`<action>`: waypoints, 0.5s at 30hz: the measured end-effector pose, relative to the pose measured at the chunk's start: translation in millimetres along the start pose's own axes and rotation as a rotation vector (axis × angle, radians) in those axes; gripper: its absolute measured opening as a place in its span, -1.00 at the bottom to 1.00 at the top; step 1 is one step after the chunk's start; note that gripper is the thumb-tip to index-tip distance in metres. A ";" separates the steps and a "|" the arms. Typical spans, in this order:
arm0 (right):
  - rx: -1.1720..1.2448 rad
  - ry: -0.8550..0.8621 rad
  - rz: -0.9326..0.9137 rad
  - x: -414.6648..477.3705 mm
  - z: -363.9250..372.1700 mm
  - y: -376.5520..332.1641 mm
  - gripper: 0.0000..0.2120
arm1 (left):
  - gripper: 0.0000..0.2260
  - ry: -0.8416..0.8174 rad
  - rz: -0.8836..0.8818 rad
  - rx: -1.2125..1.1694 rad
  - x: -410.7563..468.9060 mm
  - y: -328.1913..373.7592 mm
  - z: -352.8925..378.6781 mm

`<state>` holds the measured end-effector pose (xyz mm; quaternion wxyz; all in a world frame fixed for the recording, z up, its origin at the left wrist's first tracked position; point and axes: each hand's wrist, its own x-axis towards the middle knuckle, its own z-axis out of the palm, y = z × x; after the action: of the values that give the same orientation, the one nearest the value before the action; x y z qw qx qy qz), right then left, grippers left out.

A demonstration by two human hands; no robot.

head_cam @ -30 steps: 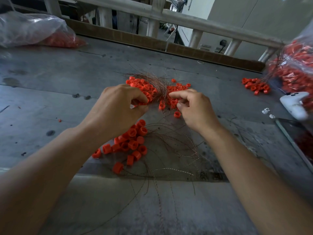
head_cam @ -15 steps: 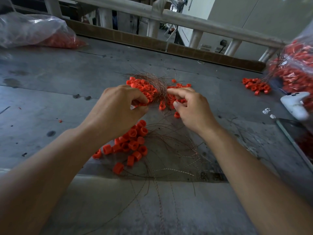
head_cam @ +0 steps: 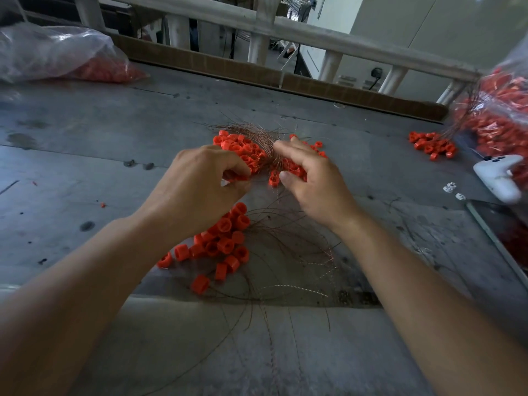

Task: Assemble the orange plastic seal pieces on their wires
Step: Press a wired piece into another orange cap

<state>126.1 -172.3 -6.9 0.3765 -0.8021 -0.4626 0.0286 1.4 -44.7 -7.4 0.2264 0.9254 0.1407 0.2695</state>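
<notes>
Two heaps of orange seal pieces lie on the grey table. The far heap (head_cam: 237,147) is tangled with thin copper wires (head_cam: 257,131); the near heap (head_cam: 225,241) lies beside loose wires (head_cam: 288,252). My left hand (head_cam: 200,192) is curled at the far heap's near edge and pinches one orange seal piece (head_cam: 237,177) between thumb and fingers. My right hand (head_cam: 311,181) reaches over the far heap's right side with fingers spread, the index tip at the wire bundle. I see nothing gripped in it, and it hides some pieces.
A small orange heap (head_cam: 431,145) lies at the right, next to a clear bag of wired seals (head_cam: 497,121). A white controller (head_cam: 500,178) and small white bits (head_cam: 450,187) sit near a dark tray (head_cam: 503,232). Another bag (head_cam: 57,55) lies far left; a railing (head_cam: 285,30) runs behind.
My right hand has moved forward onto the far heap, its fingers going from a pinch to a spread. My left hand has stayed in place with its piece.
</notes>
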 end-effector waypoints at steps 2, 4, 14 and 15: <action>0.173 0.090 -0.008 -1.5 -3.9 -2.9 -0.63 | -0.88 -0.004 -0.003 0.001 0.0 -0.4 0.0; 0.383 0.198 -0.001 -2.7 -10.4 -6.2 -0.70 | -0.87 -0.009 -0.001 -0.002 0.0 0.0 -0.3; 1.116 0.594 0.054 -1.5 -49.7 -13.8 -0.82 | -0.86 0.016 -0.047 -0.070 -0.9 3.3 -3.5; 1.116 0.606 0.036 -2.1 -52.7 -14.5 -0.82 | -0.86 0.023 -0.063 -0.095 -0.9 3.4 -3.6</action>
<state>135.3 -200.1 39.3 0.8516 -0.4653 -0.2375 0.0433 -0.9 -46.8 -3.4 0.2766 0.9056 0.1596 0.2789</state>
